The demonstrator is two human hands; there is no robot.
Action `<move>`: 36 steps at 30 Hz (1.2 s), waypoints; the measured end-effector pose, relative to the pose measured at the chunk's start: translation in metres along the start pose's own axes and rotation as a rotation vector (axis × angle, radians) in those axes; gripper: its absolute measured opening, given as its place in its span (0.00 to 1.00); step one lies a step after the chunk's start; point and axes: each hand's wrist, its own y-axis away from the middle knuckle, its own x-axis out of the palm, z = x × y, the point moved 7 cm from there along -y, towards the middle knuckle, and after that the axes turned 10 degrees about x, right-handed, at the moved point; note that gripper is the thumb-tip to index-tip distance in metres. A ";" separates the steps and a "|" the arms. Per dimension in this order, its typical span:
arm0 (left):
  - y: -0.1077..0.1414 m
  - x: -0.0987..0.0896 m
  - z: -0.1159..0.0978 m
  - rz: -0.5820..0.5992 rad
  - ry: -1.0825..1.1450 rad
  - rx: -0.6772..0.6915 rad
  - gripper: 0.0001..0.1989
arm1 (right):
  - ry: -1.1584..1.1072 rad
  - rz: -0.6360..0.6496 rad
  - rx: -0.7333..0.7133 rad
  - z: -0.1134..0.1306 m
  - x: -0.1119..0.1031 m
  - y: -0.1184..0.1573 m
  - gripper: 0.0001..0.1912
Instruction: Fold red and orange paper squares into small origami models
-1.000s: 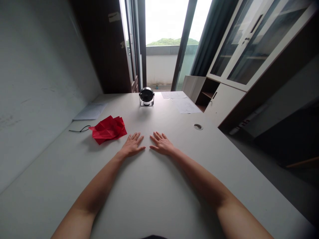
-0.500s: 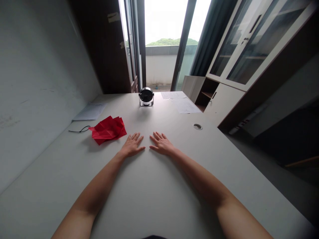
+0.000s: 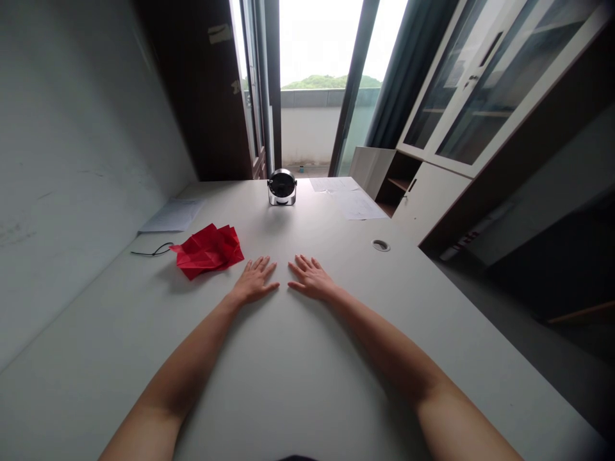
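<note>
Both my hands lie palm down on the white table, fingers spread, with a small gap between the thumbs. My left hand holds nothing; just left of its fingertips is a piece of creased red paper or cloth, apart from the hand. My right hand also rests flat and holds nothing. Beyond the hands, near the far edge, stands a round black device on a silver U-shaped stand. A thin black looped cord or tie sits at the red piece's left side.
Paper sheets lie at the far left and the far right of the table. A round cable hole is set into the right side. A wall borders the left, a white cabinet stands right, and a window is behind.
</note>
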 end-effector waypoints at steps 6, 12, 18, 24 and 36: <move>-0.001 0.006 0.004 0.028 -0.005 0.009 0.39 | -0.002 0.003 -0.001 0.000 0.000 0.001 0.44; -0.002 0.009 0.006 0.043 -0.011 0.017 0.40 | -0.003 -0.006 -0.003 0.000 -0.001 0.001 0.44; -0.001 0.006 0.003 0.033 -0.010 0.013 0.40 | -0.005 0.001 0.007 0.000 0.000 0.001 0.45; 0.000 -0.014 -0.002 -0.101 0.003 -0.006 0.30 | -0.007 -0.004 0.000 -0.002 -0.001 0.000 0.41; 0.062 -0.072 0.099 -0.554 -0.153 -0.699 0.23 | -0.381 -0.411 0.096 -0.025 -0.034 0.006 0.22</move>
